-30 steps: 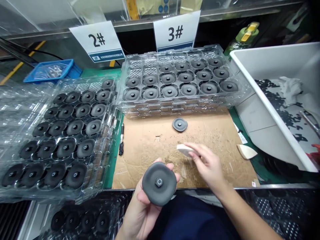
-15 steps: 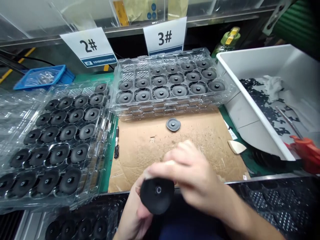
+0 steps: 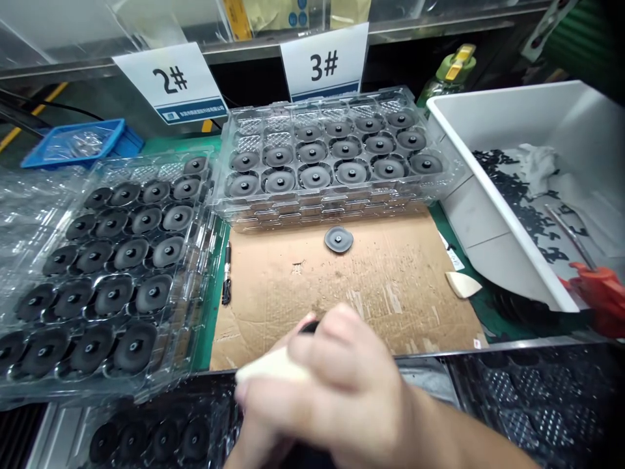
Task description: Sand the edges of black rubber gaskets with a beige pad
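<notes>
At the front edge of the cardboard, my right hand (image 3: 342, 384) is closed on a cream wedge-shaped sponge (image 3: 273, 368). Behind it, mostly hidden, my left hand (image 3: 251, 440) grips a black round disc (image 3: 309, 327); just a small dark part of the disc shows. The two hands overlap, and whether the sponge touches the disc cannot be seen. Farther back on the cardboard (image 3: 273, 299) lies a similar dark disc (image 3: 338, 240) with a small hub in its middle.
Clear trays of black discs stand at the left (image 3: 200, 273) and back (image 3: 293, 212). A white bin (image 3: 493, 241) at the right holds small black parts and a red-handled tool (image 3: 598, 286). A second wedge sponge (image 3: 463, 284), a marker (image 3: 227, 273) and a blue tray (image 3: 73, 153) lie around.
My right hand has moved down and left over my left hand, bringing the sponge into plain view. The disc, whose face showed before, is now mostly covered.
</notes>
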Action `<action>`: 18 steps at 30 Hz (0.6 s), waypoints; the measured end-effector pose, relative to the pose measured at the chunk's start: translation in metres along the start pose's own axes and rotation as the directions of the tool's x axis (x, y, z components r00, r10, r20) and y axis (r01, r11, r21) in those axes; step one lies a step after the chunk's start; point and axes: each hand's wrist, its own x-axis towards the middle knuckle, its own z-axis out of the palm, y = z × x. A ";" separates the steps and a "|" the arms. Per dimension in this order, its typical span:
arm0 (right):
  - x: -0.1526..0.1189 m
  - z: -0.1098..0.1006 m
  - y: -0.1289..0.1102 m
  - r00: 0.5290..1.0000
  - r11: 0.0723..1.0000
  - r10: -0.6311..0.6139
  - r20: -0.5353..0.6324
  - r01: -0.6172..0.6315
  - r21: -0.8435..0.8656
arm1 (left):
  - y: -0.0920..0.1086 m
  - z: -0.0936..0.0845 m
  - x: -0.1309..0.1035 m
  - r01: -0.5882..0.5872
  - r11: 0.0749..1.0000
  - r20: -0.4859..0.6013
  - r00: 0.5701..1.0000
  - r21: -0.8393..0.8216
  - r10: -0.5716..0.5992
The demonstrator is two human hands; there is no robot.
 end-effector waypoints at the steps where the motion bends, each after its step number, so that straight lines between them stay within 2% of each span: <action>1: -0.002 0.000 0.008 0.999 0.997 0.050 -0.014 -0.050 0.051 | 0.000 -0.001 0.001 -0.009 1.000 -0.008 1.000 0.006 0.009; 3: -0.012 0.001 0.031 0.958 0.956 0.283 -0.040 -0.278 0.094 | 0.002 -0.004 0.003 -0.022 1.000 -0.029 0.999 -0.004 0.022; 5: -0.032 0.006 0.055 0.874 0.877 0.480 -0.076 -0.479 0.026 | 0.005 -0.007 0.004 -0.008 0.998 -0.024 1.000 -0.057 0.006; 7: -0.057 0.016 0.076 0.844 0.843 0.533 -0.062 -0.536 -0.047 | 0.008 -0.011 0.005 0.028 0.994 0.020 0.999 -0.109 -0.026; 10: -0.081 0.027 0.089 0.866 0.864 0.501 0.010 -0.499 -0.068 | 0.010 -0.014 0.005 0.083 0.985 0.085 0.994 -0.151 -0.071; 13: -0.072 0.019 0.075 0.857 0.856 0.515 -0.001 -0.514 -0.064 | 0.009 -0.012 0.005 0.122 0.981 0.113 0.988 -0.152 -0.105; 16: -0.038 0.005 0.037 0.856 0.862 0.500 -0.127 -0.507 -0.023 | 0.006 -0.008 0.006 0.108 0.984 0.096 0.991 -0.139 -0.096; 18: -0.017 0.002 0.009 0.925 0.940 0.333 -0.181 -0.341 -0.013 | 0.004 -0.009 0.007 0.099 0.990 0.057 0.994 -0.097 -0.093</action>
